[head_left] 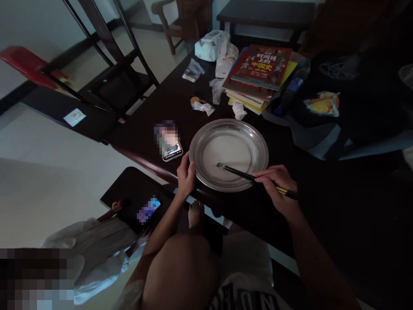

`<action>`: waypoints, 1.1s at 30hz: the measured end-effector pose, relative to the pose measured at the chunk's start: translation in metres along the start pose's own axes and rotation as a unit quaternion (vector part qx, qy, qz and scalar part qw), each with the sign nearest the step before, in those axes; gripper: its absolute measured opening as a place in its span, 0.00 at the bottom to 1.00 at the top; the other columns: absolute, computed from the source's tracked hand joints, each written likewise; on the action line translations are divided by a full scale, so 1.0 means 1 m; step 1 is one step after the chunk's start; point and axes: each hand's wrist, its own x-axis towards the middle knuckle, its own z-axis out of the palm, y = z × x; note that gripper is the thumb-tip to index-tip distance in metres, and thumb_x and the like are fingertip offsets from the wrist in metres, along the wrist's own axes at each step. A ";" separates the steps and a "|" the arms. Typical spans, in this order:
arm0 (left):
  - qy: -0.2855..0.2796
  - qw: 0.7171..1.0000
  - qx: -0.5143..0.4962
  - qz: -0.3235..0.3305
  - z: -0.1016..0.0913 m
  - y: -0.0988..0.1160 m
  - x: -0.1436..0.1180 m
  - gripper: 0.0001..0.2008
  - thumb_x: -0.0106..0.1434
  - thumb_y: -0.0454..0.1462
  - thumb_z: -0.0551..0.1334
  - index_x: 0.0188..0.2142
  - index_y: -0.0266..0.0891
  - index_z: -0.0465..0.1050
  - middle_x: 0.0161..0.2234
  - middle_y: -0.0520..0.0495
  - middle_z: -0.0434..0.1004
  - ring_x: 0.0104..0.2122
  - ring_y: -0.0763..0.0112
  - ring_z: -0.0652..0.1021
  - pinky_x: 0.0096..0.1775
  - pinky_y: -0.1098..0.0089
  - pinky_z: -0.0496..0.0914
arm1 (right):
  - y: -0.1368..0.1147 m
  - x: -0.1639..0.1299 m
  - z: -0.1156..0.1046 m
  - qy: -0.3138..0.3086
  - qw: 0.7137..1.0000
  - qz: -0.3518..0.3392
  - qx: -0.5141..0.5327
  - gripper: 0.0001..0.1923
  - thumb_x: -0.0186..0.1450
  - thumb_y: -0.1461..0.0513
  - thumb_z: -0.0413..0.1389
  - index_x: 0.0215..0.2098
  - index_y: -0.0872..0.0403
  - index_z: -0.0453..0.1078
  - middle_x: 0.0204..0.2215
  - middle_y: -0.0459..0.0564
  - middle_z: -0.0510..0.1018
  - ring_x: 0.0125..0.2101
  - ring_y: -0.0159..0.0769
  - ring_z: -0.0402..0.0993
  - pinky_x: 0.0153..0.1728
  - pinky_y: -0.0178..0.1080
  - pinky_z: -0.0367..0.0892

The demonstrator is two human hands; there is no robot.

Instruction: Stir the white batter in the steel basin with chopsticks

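At frame centre, on the dark glossy desk (155, 112), sits a round metal pan (200, 146) of white batter. The left hand (186, 174) grips its rim; the right hand (280, 186) pinches slim black chopsticks (240, 173).

We're seeing the metal plate (229, 154) sitting at frame centre on the table (155, 125), near its front edge. Chopsticks (245, 175) are lying in the plate, running out over its lower-right rim into the right hand (278, 186). Left hand (186, 174) is touching the plate's left rim. A phone (169, 141) is lying just left of the plate. The book stack (258, 75) is sitting behind the plate, upper centre. A chair (116, 82) is standing upper left, beyond the table.
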 end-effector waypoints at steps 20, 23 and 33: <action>-0.007 1.000 -0.002 0.000 0.000 0.000 0.000 0.34 0.69 0.61 0.52 0.59 0.38 0.72 0.51 0.39 0.81 0.51 0.53 0.80 0.53 0.55 0.74 | 0.002 -0.001 0.001 0.003 1.000 -0.006 -0.003 0.10 0.71 0.64 0.56 0.36 0.46 0.78 0.37 0.44 0.87 0.41 0.40 0.77 0.44 0.48 0.72; -0.007 1.000 -0.003 0.001 0.000 0.000 0.000 0.34 0.69 0.61 0.52 0.58 0.38 0.72 0.52 0.38 0.81 0.51 0.53 0.80 0.54 0.55 0.73 | 0.002 0.000 0.001 0.025 1.000 0.005 0.008 0.12 0.72 0.63 0.54 0.35 0.46 0.78 0.36 0.45 0.87 0.40 0.40 0.77 0.43 0.48 0.72; -0.011 1.000 -0.006 0.010 0.000 0.000 0.000 0.33 0.70 0.60 0.52 0.59 0.38 0.71 0.54 0.37 0.80 0.53 0.52 0.79 0.55 0.54 0.73 | 0.003 -0.001 0.002 0.035 0.999 0.015 0.005 0.13 0.73 0.62 0.53 0.34 0.46 0.78 0.35 0.45 0.86 0.39 0.40 0.77 0.43 0.48 0.72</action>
